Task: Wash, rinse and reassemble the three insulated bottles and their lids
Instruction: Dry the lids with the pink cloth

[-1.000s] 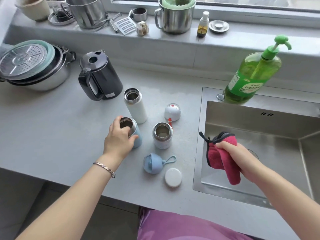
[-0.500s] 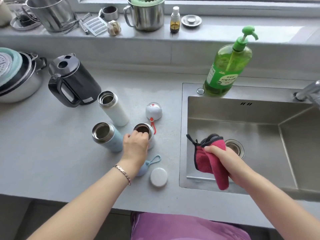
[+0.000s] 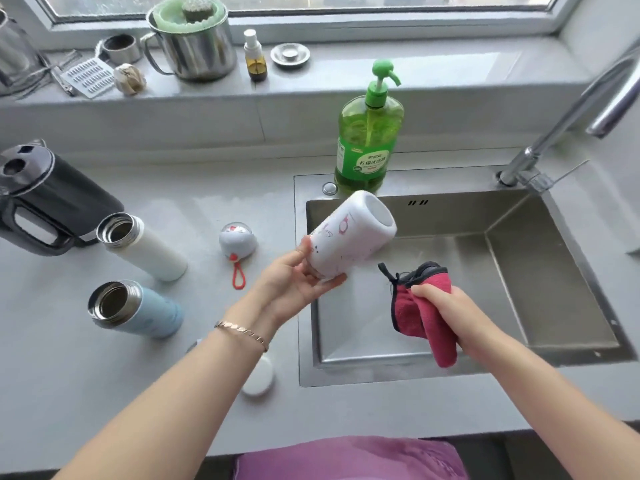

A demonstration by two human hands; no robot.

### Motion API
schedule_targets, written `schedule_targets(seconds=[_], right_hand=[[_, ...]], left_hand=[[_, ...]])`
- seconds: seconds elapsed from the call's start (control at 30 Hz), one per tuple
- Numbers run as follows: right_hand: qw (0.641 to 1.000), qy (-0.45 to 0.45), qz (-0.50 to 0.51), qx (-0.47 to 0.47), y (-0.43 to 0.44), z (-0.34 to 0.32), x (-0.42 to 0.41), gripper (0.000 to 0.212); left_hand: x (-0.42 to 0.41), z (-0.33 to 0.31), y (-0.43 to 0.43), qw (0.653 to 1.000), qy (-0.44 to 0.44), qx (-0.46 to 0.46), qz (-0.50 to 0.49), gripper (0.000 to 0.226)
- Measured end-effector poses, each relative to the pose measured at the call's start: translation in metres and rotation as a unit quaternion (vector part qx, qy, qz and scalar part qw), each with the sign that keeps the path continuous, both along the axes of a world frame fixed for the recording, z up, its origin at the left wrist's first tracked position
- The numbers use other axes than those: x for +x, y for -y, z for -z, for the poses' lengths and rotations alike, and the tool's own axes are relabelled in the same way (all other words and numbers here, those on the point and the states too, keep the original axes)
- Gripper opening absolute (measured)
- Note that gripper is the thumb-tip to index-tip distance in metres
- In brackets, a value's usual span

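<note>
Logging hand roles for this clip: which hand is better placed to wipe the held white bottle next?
Right, probably. The right hand grips the red cloth over the sink, close to the white bottle; the left hand is occupied holding that bottle tilted, base up.

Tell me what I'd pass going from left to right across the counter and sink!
black kettle → tall white bottle → round lid with red loop → patterned bottle, held over the sink's edge → red cloth → tap
</note>
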State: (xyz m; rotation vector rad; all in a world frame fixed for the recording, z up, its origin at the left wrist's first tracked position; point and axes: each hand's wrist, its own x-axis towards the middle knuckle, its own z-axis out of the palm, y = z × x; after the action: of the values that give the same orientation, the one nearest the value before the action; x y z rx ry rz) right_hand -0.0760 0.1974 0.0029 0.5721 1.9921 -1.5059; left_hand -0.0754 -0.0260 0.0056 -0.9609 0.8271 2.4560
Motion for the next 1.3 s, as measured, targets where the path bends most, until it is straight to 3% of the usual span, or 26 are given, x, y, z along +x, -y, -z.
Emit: schedule_targets(seconds=[0.1,0.27,0.37,0.47,0.53,0.6,0.7,0.77,0.83,0.93,1.0,1.03,1.1,1.23,1.3], right_hand=[[1.0,-0.006,0.014,0.0,-0.012,-0.001,-0.01,0.008],[1.0,-0.01,0.025,-0.01,-0.02,0.001,-0.021,0.009],[0.999,-0.04,0.036,-0.009,-0.02,-0.001,-0.025,0.011],[0.986,-0.159,0.039,0.042,-0.014,-0.01,-0.024,0.015],[0.961,-0.272,0.0,0.059,-0.006,-0.018,-0.018,0.029],[0.919,-0.381,-0.09,0.052,0.01,-0.024,-0.009,0.031],[0.825,-0.458,-0.28,0.175,0.037,-0.007,-0.001,0.063],[0.769,-0.48,-0.332,0.259,0.047,0.005,-0.002,0.085],[0.804,-0.429,-0.336,0.239,0.048,-0.003,-0.009,0.09],[0.897,-0.176,-0.403,0.041,0.031,-0.018,-0.026,0.07],[0.907,-0.034,-0.405,-0.112,0.018,-0.02,-0.031,0.058],[0.906,-0.004,-0.399,-0.139,0.016,-0.02,-0.029,0.054],[0.91,-0.047,-0.397,-0.111,0.02,-0.02,-0.019,0.048],[0.89,-0.232,-0.389,0.06,0.037,-0.026,-0.001,0.07],[0.893,-0.203,-0.401,0.035,0.037,-0.031,-0.008,0.065]], left_hand=[[-0.01,0.004,-0.019,0.995,0.019,0.096,-0.008,0.029],[-0.015,0.009,-0.028,0.995,0.037,0.094,-0.002,0.029],[-0.014,0.006,-0.022,0.999,0.033,0.035,0.009,0.027],[-0.012,0.001,-0.013,0.988,0.014,-0.15,0.042,0.018],[-0.008,0.0,-0.011,0.956,-0.018,-0.283,0.08,0.016],[-0.001,-0.004,-0.016,0.924,-0.052,-0.36,0.116,0.013],[0.011,-0.012,-0.026,0.895,-0.127,-0.398,0.158,0.021],[0.02,-0.014,-0.028,0.889,-0.17,-0.392,0.164,0.026],[0.028,-0.016,-0.022,0.888,-0.212,-0.377,0.156,0.04],[0.038,-0.02,-0.011,0.877,-0.252,-0.366,0.182,0.06],[0.044,-0.022,-0.008,0.872,-0.259,-0.356,0.214,0.034],[0.046,-0.023,-0.008,0.872,-0.26,-0.35,0.224,0.022],[0.047,-0.025,-0.009,0.862,-0.27,-0.36,0.234,0.017],[0.046,-0.02,-0.011,0.842,-0.284,-0.388,0.244,0.033],[0.046,-0.022,-0.01,0.842,-0.292,-0.377,0.252,0.044]])
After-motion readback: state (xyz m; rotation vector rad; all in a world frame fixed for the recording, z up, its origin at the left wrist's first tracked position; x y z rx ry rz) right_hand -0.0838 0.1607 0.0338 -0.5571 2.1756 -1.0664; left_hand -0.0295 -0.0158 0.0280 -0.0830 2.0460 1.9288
